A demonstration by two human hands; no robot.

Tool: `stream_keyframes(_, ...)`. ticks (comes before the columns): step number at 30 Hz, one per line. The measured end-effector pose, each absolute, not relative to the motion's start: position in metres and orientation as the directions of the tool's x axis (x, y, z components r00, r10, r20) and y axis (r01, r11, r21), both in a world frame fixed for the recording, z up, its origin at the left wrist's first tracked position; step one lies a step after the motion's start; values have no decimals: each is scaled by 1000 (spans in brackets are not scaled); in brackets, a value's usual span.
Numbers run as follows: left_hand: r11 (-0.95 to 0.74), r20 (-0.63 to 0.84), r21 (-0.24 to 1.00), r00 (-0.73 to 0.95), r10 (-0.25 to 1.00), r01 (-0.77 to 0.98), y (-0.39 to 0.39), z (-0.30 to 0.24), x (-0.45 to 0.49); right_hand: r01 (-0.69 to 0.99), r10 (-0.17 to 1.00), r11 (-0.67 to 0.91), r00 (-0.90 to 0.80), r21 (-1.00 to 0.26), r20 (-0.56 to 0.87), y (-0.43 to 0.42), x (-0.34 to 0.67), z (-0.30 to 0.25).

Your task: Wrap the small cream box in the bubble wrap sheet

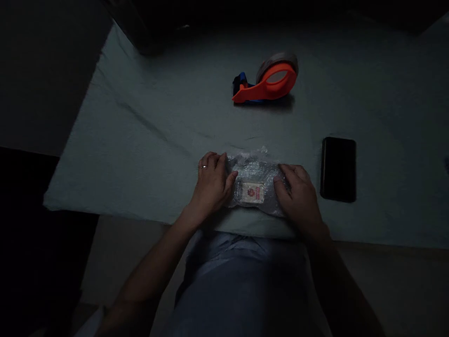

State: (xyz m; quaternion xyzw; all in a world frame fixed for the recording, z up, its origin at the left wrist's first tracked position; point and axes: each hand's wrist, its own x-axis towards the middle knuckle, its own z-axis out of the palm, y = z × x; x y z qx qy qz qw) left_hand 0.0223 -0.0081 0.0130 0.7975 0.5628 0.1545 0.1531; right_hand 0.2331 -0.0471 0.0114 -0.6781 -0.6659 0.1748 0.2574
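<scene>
A small item wrapped in bubble wrap point(255, 180), with a pale label bearing a red mark on top, lies near the table's front edge. My left hand point(212, 182), a ring on one finger, grips its left end with fingers curled over it. On the bundle's right end rests my right hand point(297, 196), fingers bent down around the wrap. Both hands press the bundle against the cloth-covered table point(147, 154).
An orange and blue tape dispenser point(267, 82) with a roll of tape stands further back at the middle. A black phone point(338, 169) lies flat to the right of my right hand. The table's left edge drops into darkness.
</scene>
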Motion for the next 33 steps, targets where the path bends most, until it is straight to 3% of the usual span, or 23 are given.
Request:
stream_keyframes(9,-375,115,423,362,925,825,5,8,15,807,988,56,39,-588,148,-35,239,3)
stream_keyframes(21,-287,136,512,254,958,809,15,-4,10,858,992,94,-37,-504,122,-22,247,3)
stream_keyframes(24,-306,69,565,326,943,766,3,15,5,821,977,203,-137,-534,162,-37,250,13)
stream_keyframes(27,-280,-49,729,455,889,624,-15,33,-4,736,957,290,-206,-612,206,-61,257,20)
stream_keyframes(31,-336,86,800,459,885,497,-42,40,-18,731,946,321,-279,-602,166,-96,264,17)
stream_keyframes(33,-410,91,761,544,834,502,-54,38,-23,749,936,347,-314,-565,159,-112,264,13)
